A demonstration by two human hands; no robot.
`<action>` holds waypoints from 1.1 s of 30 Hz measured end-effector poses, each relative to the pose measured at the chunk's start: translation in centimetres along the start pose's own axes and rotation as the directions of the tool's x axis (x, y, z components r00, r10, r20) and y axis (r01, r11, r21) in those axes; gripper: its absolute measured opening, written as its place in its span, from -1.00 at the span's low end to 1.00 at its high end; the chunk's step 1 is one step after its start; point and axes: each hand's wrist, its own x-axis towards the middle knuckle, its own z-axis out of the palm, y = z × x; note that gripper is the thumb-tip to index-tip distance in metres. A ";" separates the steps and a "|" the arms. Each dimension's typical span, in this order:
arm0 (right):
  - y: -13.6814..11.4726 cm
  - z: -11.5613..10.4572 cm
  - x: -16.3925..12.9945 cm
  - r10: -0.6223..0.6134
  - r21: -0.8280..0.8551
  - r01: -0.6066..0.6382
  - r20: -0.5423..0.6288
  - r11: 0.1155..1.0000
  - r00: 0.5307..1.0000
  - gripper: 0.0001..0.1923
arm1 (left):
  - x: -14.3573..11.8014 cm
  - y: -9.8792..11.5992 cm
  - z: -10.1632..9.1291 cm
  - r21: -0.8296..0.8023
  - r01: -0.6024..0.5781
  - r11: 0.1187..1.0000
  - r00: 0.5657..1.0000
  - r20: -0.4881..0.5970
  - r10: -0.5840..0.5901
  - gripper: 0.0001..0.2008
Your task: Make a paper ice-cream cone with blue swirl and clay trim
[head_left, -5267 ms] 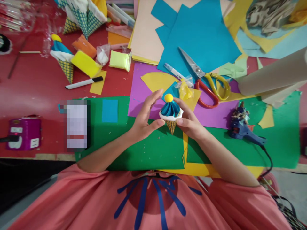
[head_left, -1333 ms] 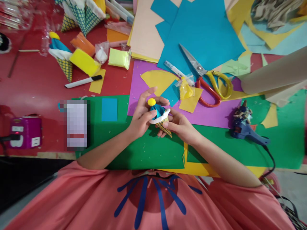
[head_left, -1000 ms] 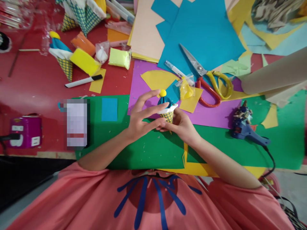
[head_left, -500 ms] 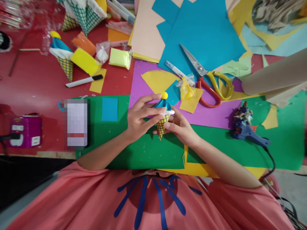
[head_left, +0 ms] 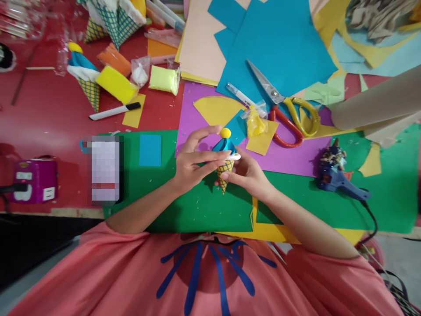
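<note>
A pixelated block [head_left: 105, 170] hides something at the left. Both hands, left hand [head_left: 190, 164] and right hand [head_left: 247, 174], pinch a small paper ice-cream cone [head_left: 226, 160] above the green sheet [head_left: 184, 206], fingers covering part of it.

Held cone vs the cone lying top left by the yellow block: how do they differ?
The held cone is up off the green sheet, gripped between the left hand and right hand; the lying cone rests untouched on the red table. The held cone stands roughly upright, tip toward the person; the lying cone is on its side, leaning against the yellow block. Both have a yellow grid cone, white rim, blue swirl and yellow ball.
</note>
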 end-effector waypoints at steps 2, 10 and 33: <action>0.1 0.0 -0.1 -0.007 -0.034 0.006 -0.025 0.999 1.000 -0.30 | -0.1 0.1 0.0 0.019 0.015 1.000 1.000 0.008 -0.015 -0.62; 0.7 -0.9 -0.6 -0.120 -0.432 0.071 -0.087 0.899 0.989 -0.13 | 0.4 -0.7 0.8 -0.258 0.275 0.926 0.959 0.143 -0.245 -0.22; 0.7 -1.1 -0.6 -0.126 -0.534 0.041 -0.123 0.844 0.984 -0.12 | 0.2 -0.7 1.6 -0.469 0.380 0.797 0.924 0.228 -0.307 -0.35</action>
